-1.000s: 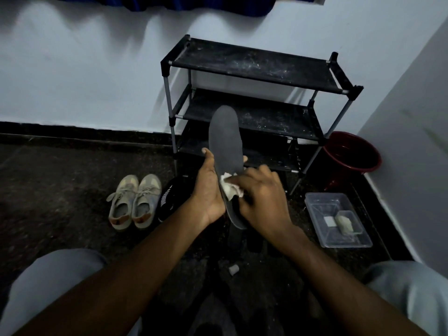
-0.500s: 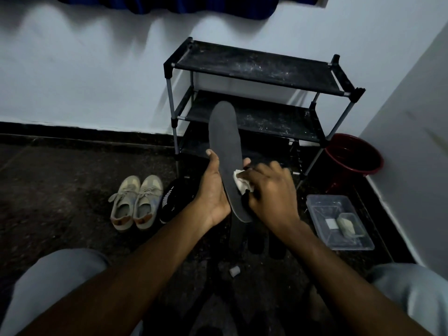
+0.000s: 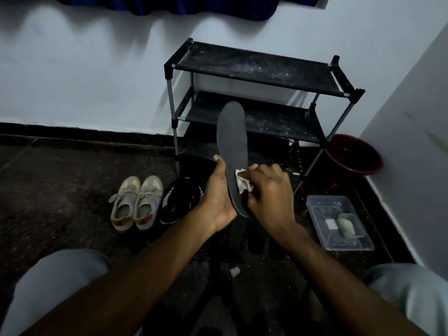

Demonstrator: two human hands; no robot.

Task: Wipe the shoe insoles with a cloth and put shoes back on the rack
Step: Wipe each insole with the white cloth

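Note:
A dark grey insole (image 3: 231, 139) stands nearly upright in front of me. My left hand (image 3: 218, 197) grips its lower half from the left, thumb along its edge. My right hand (image 3: 269, 192) holds a small white cloth (image 3: 243, 184) pressed against the insole's middle. Behind it stands a black three-shelf shoe rack (image 3: 257, 69) with bare dusty shelves. A pair of beige sneakers (image 3: 137, 202) sits on the floor at the left, and a black shoe with white stripes (image 3: 180, 202) lies beside them. More dark insoles (image 3: 238, 232) lie on the floor under my hands.
A clear plastic tray (image 3: 339, 238) holding a small block sits on the floor at the right. A dark red bucket (image 3: 356, 156) stands by the rack's right leg, against the wall corner. A small white cap (image 3: 234, 272) lies on the dark floor between my knees.
My right hand has slid the cloth a little up the insole. My left hand keeps the same grip, and the view has shifted slightly.

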